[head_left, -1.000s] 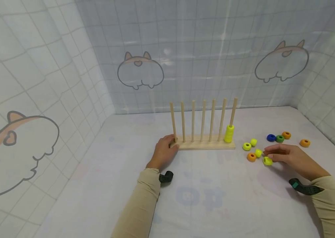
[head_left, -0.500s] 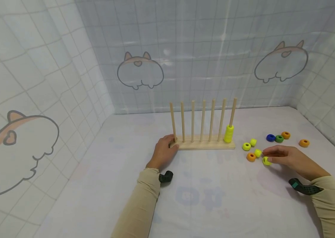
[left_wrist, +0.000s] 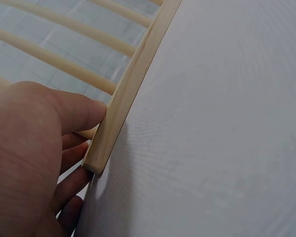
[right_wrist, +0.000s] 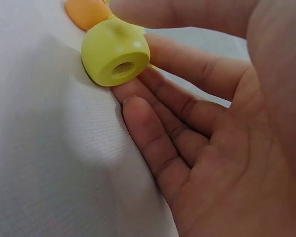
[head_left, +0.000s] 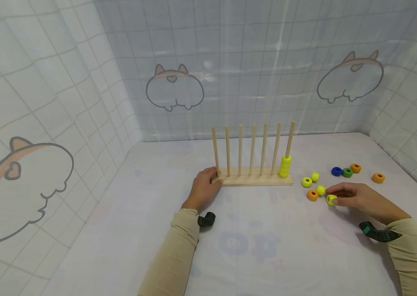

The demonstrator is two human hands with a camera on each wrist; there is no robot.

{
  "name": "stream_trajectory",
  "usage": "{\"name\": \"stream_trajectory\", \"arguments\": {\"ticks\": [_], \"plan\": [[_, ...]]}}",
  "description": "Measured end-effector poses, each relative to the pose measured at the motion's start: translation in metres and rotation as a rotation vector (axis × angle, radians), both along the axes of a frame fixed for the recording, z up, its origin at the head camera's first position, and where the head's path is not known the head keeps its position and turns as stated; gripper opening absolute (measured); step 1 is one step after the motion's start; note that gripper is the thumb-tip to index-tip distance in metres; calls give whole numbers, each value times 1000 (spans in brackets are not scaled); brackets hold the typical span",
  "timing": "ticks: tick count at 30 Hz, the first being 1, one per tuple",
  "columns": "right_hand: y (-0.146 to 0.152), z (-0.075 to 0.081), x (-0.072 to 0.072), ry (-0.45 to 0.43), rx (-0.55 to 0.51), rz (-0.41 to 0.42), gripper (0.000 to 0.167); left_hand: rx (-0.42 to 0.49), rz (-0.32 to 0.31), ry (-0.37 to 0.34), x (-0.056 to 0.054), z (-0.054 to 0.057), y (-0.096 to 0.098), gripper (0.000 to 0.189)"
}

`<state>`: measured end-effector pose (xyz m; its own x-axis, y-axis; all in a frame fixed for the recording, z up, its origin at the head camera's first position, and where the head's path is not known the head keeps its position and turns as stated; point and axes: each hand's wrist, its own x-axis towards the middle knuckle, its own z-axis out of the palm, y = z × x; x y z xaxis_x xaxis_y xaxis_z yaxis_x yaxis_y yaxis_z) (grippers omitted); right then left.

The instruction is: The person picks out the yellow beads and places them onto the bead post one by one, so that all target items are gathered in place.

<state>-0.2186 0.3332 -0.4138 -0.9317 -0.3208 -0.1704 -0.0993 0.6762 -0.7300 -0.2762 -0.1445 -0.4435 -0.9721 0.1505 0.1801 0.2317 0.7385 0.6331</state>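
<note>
Right grip (head_left: 365,200): was narrowed to a pinch.
Yellow bead (right_wrist: 101,54): was held at its fingertips; seemed light, hard, slippery, best taken by the rounded sides.
Left grip (head_left: 203,189): held a wooden peg rack (head_left: 254,180) by its end.

Parts of the wooden rack (head_left: 254,181) and of the yellow bead (head_left: 329,200) by the right hand (head_left: 367,201) are hidden.
In the head view, the left hand (head_left: 205,190) covers the rack's left end, and the right thumb hides one side of that bead; the peg's foot is lost inside the yellow stack (head_left: 284,166). Both sleeves (head_left: 173,255) run out of the picture. The left wrist view crops the pegs and the base's far end; the right wrist view trims an orange bead (right_wrist: 86,14) at the top and part of the palm.
</note>
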Motion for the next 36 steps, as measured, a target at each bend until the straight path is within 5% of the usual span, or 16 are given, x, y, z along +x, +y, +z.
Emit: {"name": "stream_trajectory", "arguments": {"ticks": [17, 36], "plan": [[2, -4, 1, 47, -24, 17, 38, 13, -1, -4, 2, -1, -1, 49], [3, -5, 0, 95, 50, -15, 44, 10, -11, 15, 1, 1, -1, 46]]}}
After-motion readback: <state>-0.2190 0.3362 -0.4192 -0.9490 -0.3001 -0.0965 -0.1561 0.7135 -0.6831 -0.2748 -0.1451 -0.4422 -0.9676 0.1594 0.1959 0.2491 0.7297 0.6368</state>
